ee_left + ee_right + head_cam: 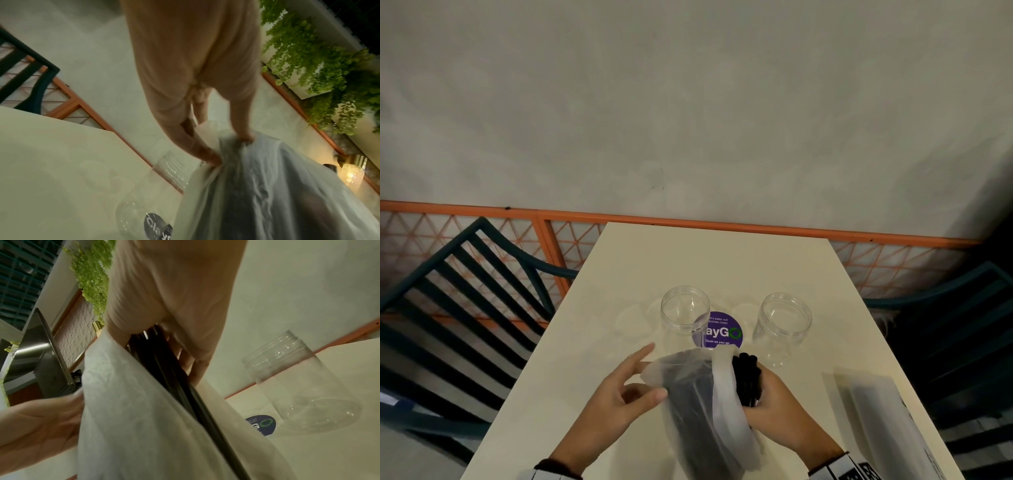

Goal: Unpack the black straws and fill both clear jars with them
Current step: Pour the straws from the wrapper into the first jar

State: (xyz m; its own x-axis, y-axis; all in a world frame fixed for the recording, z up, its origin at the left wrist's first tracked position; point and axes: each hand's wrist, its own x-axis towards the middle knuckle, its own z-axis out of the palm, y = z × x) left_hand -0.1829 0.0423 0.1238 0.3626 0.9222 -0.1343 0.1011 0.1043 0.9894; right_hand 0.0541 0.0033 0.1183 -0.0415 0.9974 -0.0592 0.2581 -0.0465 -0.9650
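Note:
A translucent plastic bag (698,421) of black straws stands tilted at the table's (688,260) near middle. My left hand (626,387) pinches the bag's (267,186) open rim between thumb and finger. My right hand (777,404) grips a bundle of black straws (748,377) that sticks out of the bag's mouth. The straws (164,369) run between the right hand's fingers (197,369) and the bag (123,402). Two clear jars stand upright and open behind the bag, the left jar (685,315) and the right jar (784,325), both without straws.
A purple round sticker (719,330) lies on the table between the jars. Another whitish plastic pack (876,407) lies at the table's right edge. Dark green slatted chairs stand at the left (458,308) and right (962,325). An orange lattice rail (551,240) runs behind the table.

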